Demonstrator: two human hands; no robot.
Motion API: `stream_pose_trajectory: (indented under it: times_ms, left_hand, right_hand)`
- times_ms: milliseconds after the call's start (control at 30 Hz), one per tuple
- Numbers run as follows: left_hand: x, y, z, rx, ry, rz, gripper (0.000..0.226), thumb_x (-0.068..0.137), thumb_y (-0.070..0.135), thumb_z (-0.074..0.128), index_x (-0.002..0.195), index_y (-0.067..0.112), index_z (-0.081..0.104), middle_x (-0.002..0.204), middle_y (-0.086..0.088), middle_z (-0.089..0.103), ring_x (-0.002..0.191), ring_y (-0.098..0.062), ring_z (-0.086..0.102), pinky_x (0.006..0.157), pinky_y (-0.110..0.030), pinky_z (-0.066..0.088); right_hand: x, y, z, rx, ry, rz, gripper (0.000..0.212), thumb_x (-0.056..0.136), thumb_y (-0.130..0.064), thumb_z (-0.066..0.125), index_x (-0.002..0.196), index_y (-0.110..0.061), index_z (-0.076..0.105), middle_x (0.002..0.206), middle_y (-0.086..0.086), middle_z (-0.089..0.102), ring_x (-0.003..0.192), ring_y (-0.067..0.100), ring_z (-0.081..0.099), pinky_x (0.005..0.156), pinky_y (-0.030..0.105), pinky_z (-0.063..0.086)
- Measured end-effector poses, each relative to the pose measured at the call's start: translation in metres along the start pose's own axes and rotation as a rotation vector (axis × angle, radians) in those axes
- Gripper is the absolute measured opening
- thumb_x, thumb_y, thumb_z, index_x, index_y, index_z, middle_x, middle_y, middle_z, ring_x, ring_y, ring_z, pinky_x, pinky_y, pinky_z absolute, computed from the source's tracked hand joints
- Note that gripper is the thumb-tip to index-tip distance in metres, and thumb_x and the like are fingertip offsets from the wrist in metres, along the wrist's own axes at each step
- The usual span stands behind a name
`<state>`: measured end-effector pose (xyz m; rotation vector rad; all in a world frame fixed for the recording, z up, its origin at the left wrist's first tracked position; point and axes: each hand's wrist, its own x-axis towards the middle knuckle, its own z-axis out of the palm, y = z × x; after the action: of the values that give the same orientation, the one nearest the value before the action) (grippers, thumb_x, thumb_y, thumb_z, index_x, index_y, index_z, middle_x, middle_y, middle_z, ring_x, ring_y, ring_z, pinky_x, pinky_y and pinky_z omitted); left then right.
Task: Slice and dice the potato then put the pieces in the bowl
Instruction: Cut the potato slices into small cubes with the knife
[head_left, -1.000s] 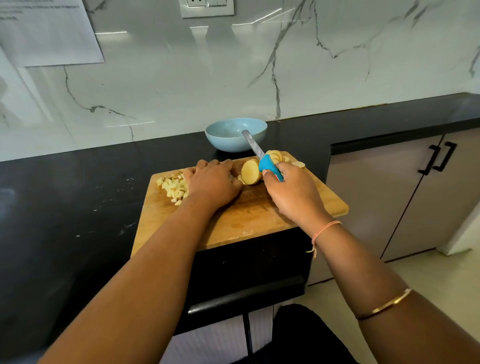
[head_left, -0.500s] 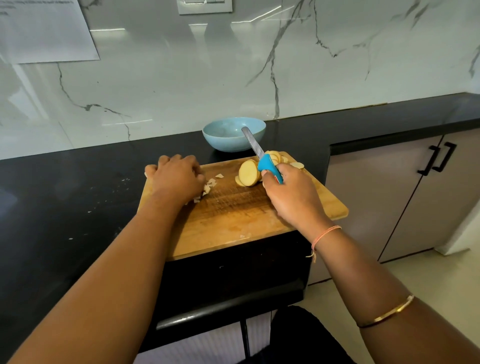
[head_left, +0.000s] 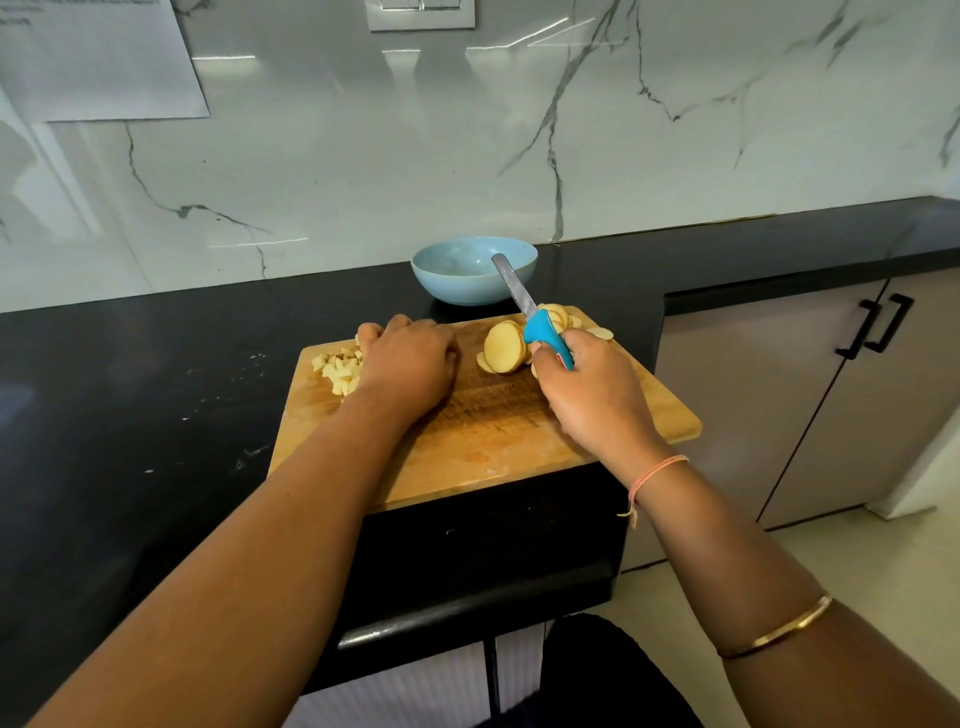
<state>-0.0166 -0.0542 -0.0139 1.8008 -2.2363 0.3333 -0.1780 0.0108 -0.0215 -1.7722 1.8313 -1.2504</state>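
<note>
Board (head_left: 483, 431): wooden, lying on the black worktop (head_left: 156, 389), its near edge over the worktop's front edge.

Left hand (head_left: 408, 364): palm down on the board at 10 o'clock. The fingers bend away from me and their tips are hidden behind the knuckles, so I cannot tell whether they grip anything. A pale bit shows at the far left fingertip; I cannot identify it.

Dice (head_left: 340, 370): a small heap of pale cubes on the board at 9 o'clock, touching the left side of my left hand.

Right hand (head_left: 587, 395): clenched around the blue handle of the knife (head_left: 540, 325), at 2 o'clock on the board. The blade is raised and points toward 11 o'clock, its tip seen against the bowl.

Slices (head_left: 504, 347): round, leaning in a stack at 1 o'clock, just left of the knife handle and between my two hands. More slices lie flat behind the handle, toward the board's far right corner.

Bowl (head_left: 470, 270): light blue, on the worktop at 12 o'clock, just beyond the board's far edge. No potato is visible in it.
</note>
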Motion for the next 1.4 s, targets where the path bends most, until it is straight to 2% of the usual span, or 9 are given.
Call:
stream_pose_trajectory:
  times_ms: [367,600,833,1033,1100,1167,1233,1300,1400]
  left_hand:
    - [-0.005,-0.015,-0.011,0.219,-0.142,-0.245,0.035,0.097,0.032,0.049,0.127,0.014,0.052,0.132,-0.011,0.047,0.127,-0.031,0.037,0.107,-0.051,0.026]
    - [-0.005,-0.015,-0.012,-0.275,0.202,-0.153,0.028,0.094,0.004,0.053,0.120,0.007,0.062,0.135,-0.011,0.045,0.121,-0.027,0.042,0.097,-0.033,0.039]
    - [-0.007,-0.009,-0.011,-0.444,0.214,-0.150,0.043,0.085,-0.007,0.061,0.123,0.013,0.060,0.158,-0.008,0.015,0.141,-0.028,0.027,0.111,-0.038,0.036]
    - [-0.005,-0.009,-0.009,-0.596,0.238,-0.170,0.065,0.077,-0.001,0.075,0.131,0.027,0.054,0.160,0.008,-0.010,0.120,-0.024,0.057,0.097,-0.036,0.051]
    - [-0.005,-0.011,-0.008,-0.575,0.207,-0.164,0.064,0.078,-0.005,0.072,0.132,0.025,0.053,0.160,0.004,-0.012,0.130,-0.027,0.047,0.104,-0.040,0.045]
    - [-0.005,-0.012,-0.007,-0.532,0.155,-0.164,0.065,0.081,-0.005,0.070,0.134,0.026,0.051,0.160,0.002,-0.016,0.146,-0.033,0.012,0.115,-0.045,0.029]
    - [-0.006,-0.011,-0.007,-0.499,0.104,-0.172,0.063,0.083,0.002,0.070,0.135,0.030,0.050,0.160,0.002,-0.017,0.147,-0.031,-0.011,0.116,-0.046,0.017]
    - [-0.006,-0.009,-0.008,-0.488,0.089,-0.174,0.060,0.083,0.005,0.071,0.133,0.031,0.051,0.160,0.000,-0.014,0.146,-0.029,-0.014,0.117,-0.046,0.013]
    - [-0.006,-0.007,-0.009,-0.502,0.144,-0.208,0.054,0.082,0.001,0.071,0.127,0.026,0.056,0.161,-0.003,0.000,0.148,-0.028,0.003,0.117,-0.044,0.019]
  right_hand:
    - [-0.001,0.000,-0.001,0.009,-0.002,0.005,0.028,0.096,-0.039,0.045,0.089,-0.015,0.056,0.074,0.003,0.056,0.067,0.019,0.058,0.062,0.039,0.052]
    - [-0.001,0.001,-0.001,0.029,-0.001,0.016,0.028,0.096,-0.039,0.045,0.088,-0.015,0.056,0.077,0.006,0.059,0.068,0.020,0.060,0.062,0.039,0.053]
    - [0.000,0.002,0.000,0.038,0.004,0.017,0.030,0.096,-0.040,0.045,0.088,-0.014,0.056,0.078,0.009,0.060,0.066,0.022,0.060,0.061,0.040,0.053]
    - [0.000,0.003,0.000,0.032,0.008,0.009,0.029,0.096,-0.041,0.045,0.088,-0.015,0.056,0.073,0.004,0.056,0.064,0.017,0.056,0.061,0.038,0.051]
    - [0.000,0.003,0.000,0.032,0.014,0.008,0.030,0.096,-0.040,0.045,0.087,-0.014,0.056,0.071,0.003,0.055,0.064,0.017,0.056,0.061,0.039,0.051]
    - [-0.001,0.003,0.000,0.034,0.017,0.011,0.030,0.096,-0.040,0.045,0.086,-0.014,0.056,0.071,0.003,0.055,0.065,0.018,0.057,0.061,0.039,0.051]
    - [-0.001,0.003,0.000,0.037,0.018,0.008,0.029,0.096,-0.040,0.045,0.087,-0.014,0.056,0.071,0.004,0.055,0.066,0.019,0.057,0.062,0.039,0.051]
    - [0.000,0.003,0.000,0.040,0.018,0.004,0.029,0.096,-0.040,0.045,0.087,-0.015,0.056,0.072,0.004,0.056,0.064,0.018,0.056,0.061,0.038,0.051]
    - [0.000,0.004,0.001,0.035,0.016,0.002,0.027,0.097,-0.040,0.045,0.089,-0.016,0.055,0.072,0.002,0.056,0.062,0.014,0.054,0.057,0.033,0.049]
